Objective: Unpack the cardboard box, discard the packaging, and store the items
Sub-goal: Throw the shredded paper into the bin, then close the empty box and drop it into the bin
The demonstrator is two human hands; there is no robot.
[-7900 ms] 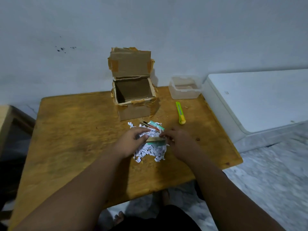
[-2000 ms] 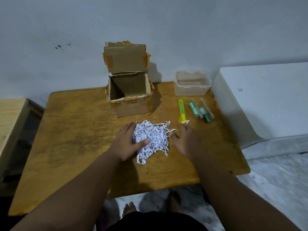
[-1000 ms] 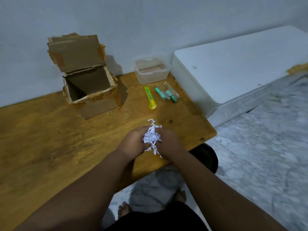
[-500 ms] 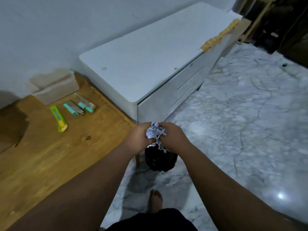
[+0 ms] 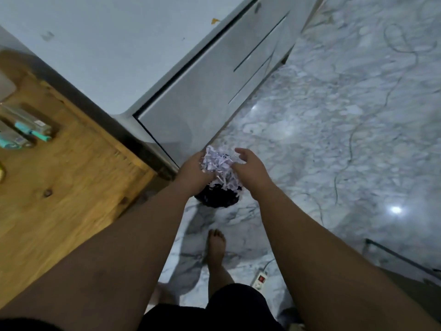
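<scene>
Both hands' fingers around shredded paper

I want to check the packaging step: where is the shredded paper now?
In the head view, the shredded paper is near the centre, between the left hand and the right hand, above the black bin on the floor beside the table corner.

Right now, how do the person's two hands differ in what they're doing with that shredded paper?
The left hand cups the shredded paper from the side with fingers curled against the wad, while the right hand has its fingers spread and lifted off it. The left hand sits nearer the wooden table, the right hand over open floor. Both hover above the dark bin, where strands are already falling.
</scene>
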